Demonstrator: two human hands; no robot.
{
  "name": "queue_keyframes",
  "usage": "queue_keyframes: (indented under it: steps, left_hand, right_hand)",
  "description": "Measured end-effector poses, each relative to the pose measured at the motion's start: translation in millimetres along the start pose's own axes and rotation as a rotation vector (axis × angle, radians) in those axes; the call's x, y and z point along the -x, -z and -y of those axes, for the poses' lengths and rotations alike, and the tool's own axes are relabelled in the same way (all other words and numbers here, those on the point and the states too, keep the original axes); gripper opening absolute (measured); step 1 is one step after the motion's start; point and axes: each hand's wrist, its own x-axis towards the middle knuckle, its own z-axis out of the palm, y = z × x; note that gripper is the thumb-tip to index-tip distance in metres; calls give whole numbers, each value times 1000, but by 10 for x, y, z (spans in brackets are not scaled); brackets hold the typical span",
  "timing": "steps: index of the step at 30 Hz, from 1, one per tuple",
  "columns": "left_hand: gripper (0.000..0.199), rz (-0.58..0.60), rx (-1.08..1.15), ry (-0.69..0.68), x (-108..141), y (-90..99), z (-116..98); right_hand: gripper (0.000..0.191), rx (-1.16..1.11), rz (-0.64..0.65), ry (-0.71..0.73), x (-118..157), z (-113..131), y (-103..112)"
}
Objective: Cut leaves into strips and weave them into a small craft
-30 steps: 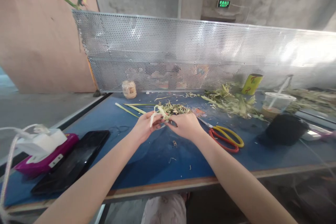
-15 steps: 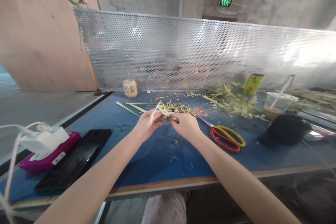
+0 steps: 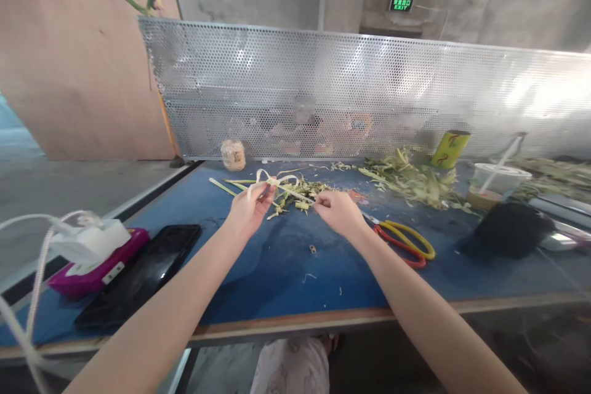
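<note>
My left hand [image 3: 250,208] pinches a pale plant-leaf strip [image 3: 294,192], which is bent into thin loops above the fingertips. From there the strip runs tight to the right. Its other end sits between the closed fingers of my right hand [image 3: 339,210]. Behind and below the strip lies a heap of chopped plant bits [image 3: 302,202]. Green stalks [image 3: 220,186] rest on the table beyond my left hand. Just right of my right wrist are scissors [image 3: 427,250] with one red and one yellow handle, their blades partly hidden.
On the blue table [image 3: 277,283] a black phone [image 3: 138,277] and a purple power strip [image 3: 99,274] with white plugs lie left. To the right are leaf scraps [image 3: 415,181], a lidded cup with straw [image 3: 496,181] and a black object [image 3: 512,231]. A perforated metal screen [image 3: 258,86] stands behind.
My hands have moved apart, the left one slightly left and the right one to the right. The strip is now drawn out between them, and its loops stand wider.
</note>
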Motion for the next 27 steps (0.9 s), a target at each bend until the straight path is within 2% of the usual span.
queue_keyframes:
  steps: [5,7,10,13,16,19,23,27]
  left_hand:
    - [3,11,-25,-5,18,-9,-8]
    - [10,48,-73,13,66,-41,7]
    - [33,120,-169,34,142,-90,46]
    - [50,188,-241,64,186,-115,88]
    - [56,199,-286,92,195,-118,107]
    - [54,225,-266,87,196,-122,91]
    - [52,291,-286,91,223,-137,74]
    - [67,317,-396,141,252,-136,123]
  right_hand:
    - [16,73,160,-32,-10,-20,45]
    - [17,84,136,7,11,2,43]
    - [28,37,65,128,43,53,39]
    - [38,1,62,213,58,102,30]
    - [32,9,72,215,60,123,15]
    - [22,-6,78,216,55,103,14]
    - [22,-239,10,212,20,47,30]
    - [25,-565,19,151,-39,25,15]
